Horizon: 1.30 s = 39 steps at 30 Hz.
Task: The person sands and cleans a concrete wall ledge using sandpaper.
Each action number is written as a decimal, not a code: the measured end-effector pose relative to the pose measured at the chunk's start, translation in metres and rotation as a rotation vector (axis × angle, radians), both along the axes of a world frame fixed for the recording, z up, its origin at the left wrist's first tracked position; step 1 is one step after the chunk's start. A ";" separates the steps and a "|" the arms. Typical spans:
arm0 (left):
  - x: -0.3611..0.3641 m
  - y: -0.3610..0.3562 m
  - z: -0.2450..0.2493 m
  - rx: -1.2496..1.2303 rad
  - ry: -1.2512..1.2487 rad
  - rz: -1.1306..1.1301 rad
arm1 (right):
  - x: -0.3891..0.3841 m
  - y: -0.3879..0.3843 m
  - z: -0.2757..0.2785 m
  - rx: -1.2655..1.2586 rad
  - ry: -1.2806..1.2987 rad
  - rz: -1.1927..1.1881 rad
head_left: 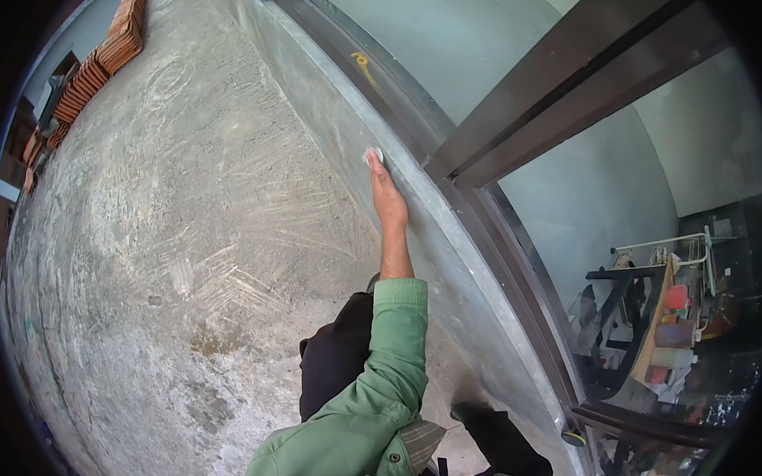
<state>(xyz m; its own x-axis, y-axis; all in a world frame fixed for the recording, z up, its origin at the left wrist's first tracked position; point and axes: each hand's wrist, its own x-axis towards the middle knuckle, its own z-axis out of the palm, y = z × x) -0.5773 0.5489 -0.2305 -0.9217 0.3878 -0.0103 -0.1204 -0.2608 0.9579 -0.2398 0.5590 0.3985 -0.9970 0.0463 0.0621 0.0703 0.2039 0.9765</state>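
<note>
My left hand (388,196) reaches forward from a green sleeve (400,317) to the low grey wall (449,257). Its fingers press a small whitish piece (379,156) against the wall's side face, just below the top edge. The piece is mostly covered by the fingers, so what it is cannot be made out. My right hand is outside the picture.
Dark window frames (498,225) with glass run along the wall top on the right. Behind the glass stands a cluttered rack (652,312). Stacked orange tiles (82,85) lie at the upper left of the rough concrete floor (162,212). My dark-clad legs are below.
</note>
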 end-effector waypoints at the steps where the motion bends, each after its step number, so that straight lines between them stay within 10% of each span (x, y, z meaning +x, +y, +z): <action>1: 0.031 -0.006 0.000 -0.019 0.004 -0.004 | 0.001 0.000 -0.002 -0.016 0.025 0.011; 10: 0.257 -0.080 0.049 -0.137 0.083 -0.212 | 0.024 -0.016 -0.012 -0.117 0.310 -0.121; 13: 0.302 -0.110 0.064 -0.117 0.053 -0.357 | 0.030 -0.063 -0.062 -0.496 0.443 0.076; 22: 0.371 -0.139 0.054 -0.058 -0.033 -0.642 | 0.230 -0.218 -0.338 -1.418 0.883 -0.337; 25: 0.384 -0.151 0.056 -0.048 -0.513 -0.838 | 0.287 -0.248 -0.420 -1.795 1.229 -0.655; 30: 0.392 -0.143 0.082 -0.133 -0.722 -0.812 | 0.342 -0.283 -0.533 -1.854 1.316 -1.065; 39: 0.326 -0.113 0.124 -0.114 -1.007 -0.869 | 0.358 -0.270 -0.520 -2.055 1.329 -1.079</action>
<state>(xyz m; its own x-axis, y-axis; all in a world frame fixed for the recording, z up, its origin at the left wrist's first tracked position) -0.2508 0.4356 -0.1065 0.0512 0.7929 -0.6072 -0.8683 0.3357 0.3651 0.1181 0.2887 -0.1217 -0.1989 0.8797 -0.4319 0.6969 -0.1829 -0.6935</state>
